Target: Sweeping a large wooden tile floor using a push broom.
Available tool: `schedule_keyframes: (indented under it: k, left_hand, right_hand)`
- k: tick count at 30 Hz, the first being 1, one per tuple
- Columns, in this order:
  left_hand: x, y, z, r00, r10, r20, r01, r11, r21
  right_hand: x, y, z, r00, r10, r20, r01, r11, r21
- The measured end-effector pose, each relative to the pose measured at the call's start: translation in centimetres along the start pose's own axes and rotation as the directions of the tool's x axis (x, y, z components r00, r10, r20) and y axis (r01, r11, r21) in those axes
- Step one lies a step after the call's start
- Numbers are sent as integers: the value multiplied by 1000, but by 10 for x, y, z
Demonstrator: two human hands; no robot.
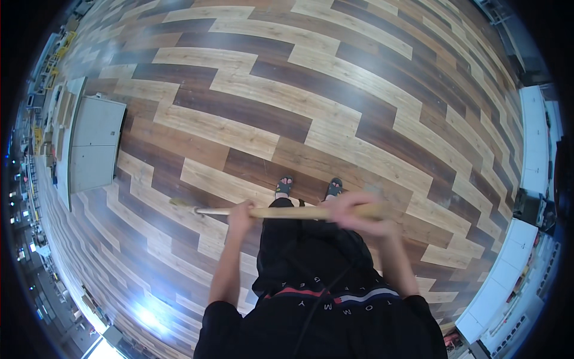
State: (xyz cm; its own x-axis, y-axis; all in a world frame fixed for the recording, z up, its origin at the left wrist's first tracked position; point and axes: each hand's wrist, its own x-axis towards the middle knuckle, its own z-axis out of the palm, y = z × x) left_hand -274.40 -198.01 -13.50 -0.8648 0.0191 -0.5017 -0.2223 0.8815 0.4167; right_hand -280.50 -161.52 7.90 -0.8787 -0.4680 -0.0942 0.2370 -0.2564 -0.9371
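Note:
A long light-wood pole (284,212) lies level across the front of my body, above the floor. Toward its left end comes a metallic sleeve (212,211), then a small tan tip (179,203) whose kind I cannot make out. My left hand (241,216) is wrapped round the pole just right of the sleeve. Nearer the thick right end, my right hand (353,212) is closed on the pole, smeared by motion. Below the pole are my dark trousers, and my sandaled feet (283,185) stand apart on the floor.
Patterned wood-plank floor (263,113) spreads around me. A pale cabinet (94,143) with boards and other items on top stands at the left. White cabinets (499,275) line the right side. Bright light reflects off the floor at the lower left.

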Motion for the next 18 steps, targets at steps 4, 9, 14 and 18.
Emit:
schedule_keyframes:
  k: [4, 9, 14, 18]
  left_hand:
    - [24, -138, 29, 1000, -12, -16, 14, 987, 160]
    - [63, 5, 28, 868, 466, 169, -432, 878, -205]
    - [39, 196, 60, 518, 806, 287, -729, 592, -345]
    - [6, 280, 41, 411, 897, 163, -772, 437, -461]
  right_hand:
    - [29, 43, 76, 928, 61, 367, -24, 994, -106]
    - [-45, -16, 17, 959, 40, -282, -104, 971, -214]
    - [-243, -115, -1, 733, -529, -427, 51, 669, -741]
    - [-270, -194, 54, 811, -577, -98, 183, 409, -894]
